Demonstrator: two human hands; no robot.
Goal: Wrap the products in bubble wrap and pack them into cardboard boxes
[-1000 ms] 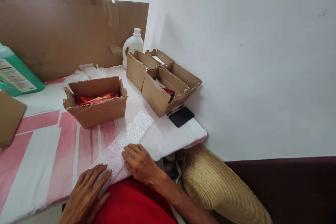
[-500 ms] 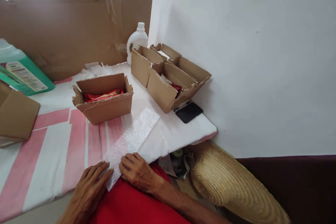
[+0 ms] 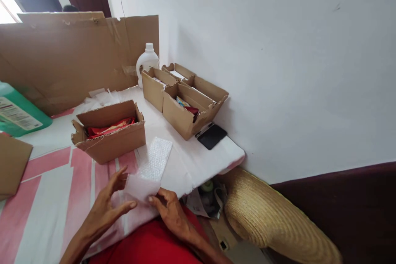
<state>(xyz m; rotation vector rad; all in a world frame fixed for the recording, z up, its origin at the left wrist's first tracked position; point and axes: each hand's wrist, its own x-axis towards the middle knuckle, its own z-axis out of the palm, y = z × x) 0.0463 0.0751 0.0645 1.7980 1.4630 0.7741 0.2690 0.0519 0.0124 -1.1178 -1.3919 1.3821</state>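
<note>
A strip of bubble wrap [image 3: 152,163] lies on the pink-and-white striped table cover [image 3: 58,185]; its near end is folded up off the table. My left hand [image 3: 109,204] pinches that raised end from the left, thumb under, fingers curled above. My right hand [image 3: 170,210] grips it from the right at the table's front edge. Just behind the wrap stands an open cardboard box [image 3: 109,132] with red packets inside.
Two more open cardboard boxes [image 3: 182,105] sit against the white wall, a black phone [image 3: 212,136] beside them. A white bottle [image 3: 146,62], a tall cardboard sheet [image 3: 71,53] and a green jug [image 3: 18,109] stand behind. A straw hat [image 3: 272,218] lies below right.
Both hands were pressed flat on the near end of the bubble wrap; now they have lifted and folded that end up and forward. The strip looks shorter on the table.
</note>
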